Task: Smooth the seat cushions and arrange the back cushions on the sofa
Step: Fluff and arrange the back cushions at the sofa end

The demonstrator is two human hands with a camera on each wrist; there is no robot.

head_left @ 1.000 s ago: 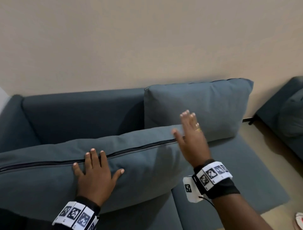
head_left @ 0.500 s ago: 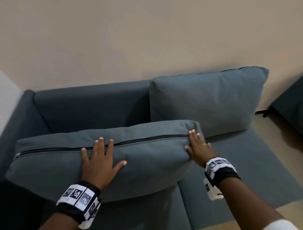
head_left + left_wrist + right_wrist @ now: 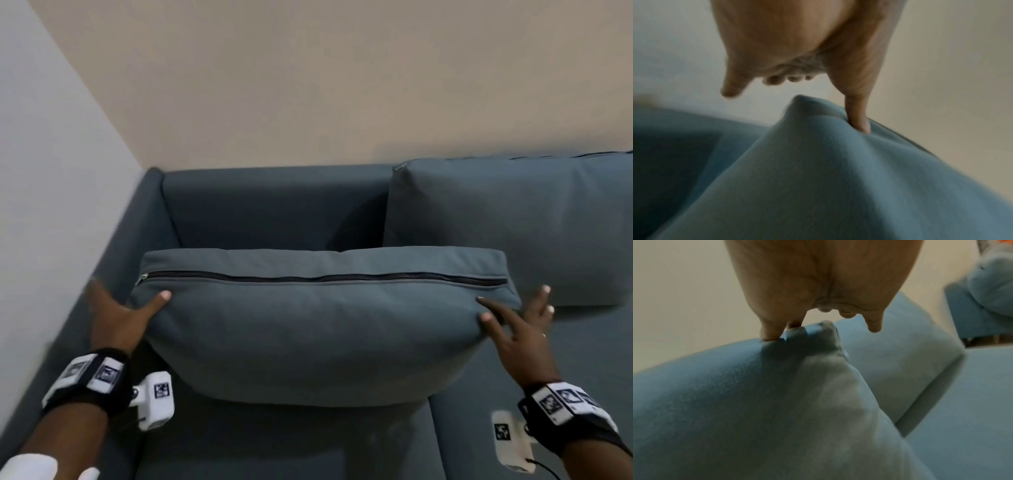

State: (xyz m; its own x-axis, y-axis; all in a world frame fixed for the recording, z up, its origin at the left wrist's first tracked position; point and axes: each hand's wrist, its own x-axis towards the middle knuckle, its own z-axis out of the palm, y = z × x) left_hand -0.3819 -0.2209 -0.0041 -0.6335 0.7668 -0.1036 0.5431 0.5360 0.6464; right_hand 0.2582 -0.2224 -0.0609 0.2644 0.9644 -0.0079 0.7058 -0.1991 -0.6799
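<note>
A loose blue-grey back cushion [image 3: 318, 329] stands on its long edge over the left seat, zipper on top, with a gap to the sofa backrest [image 3: 274, 205]. My left hand [image 3: 126, 301] is at its left end, thumb pressed into the fabric [image 3: 857, 116] and the other fingers spread beyond the corner. At the right corner is my right hand [image 3: 517, 318]; thumb and forefinger touch the cushion [image 3: 756, 402] and the rest are spread behind it. A second back cushion [image 3: 513, 226] leans upright against the backrest on the right.
The sofa's left armrest [image 3: 120, 257] runs along a white wall close to my left hand. Bare seat cushions lie below [image 3: 274, 445] and to the right [image 3: 548, 359]. Another blue seat [image 3: 982, 305] stands further right.
My left hand slid from the cushion's top middle to its left end. The right hand stays at the right corner. The cushion now sits squarer over the left seat.
</note>
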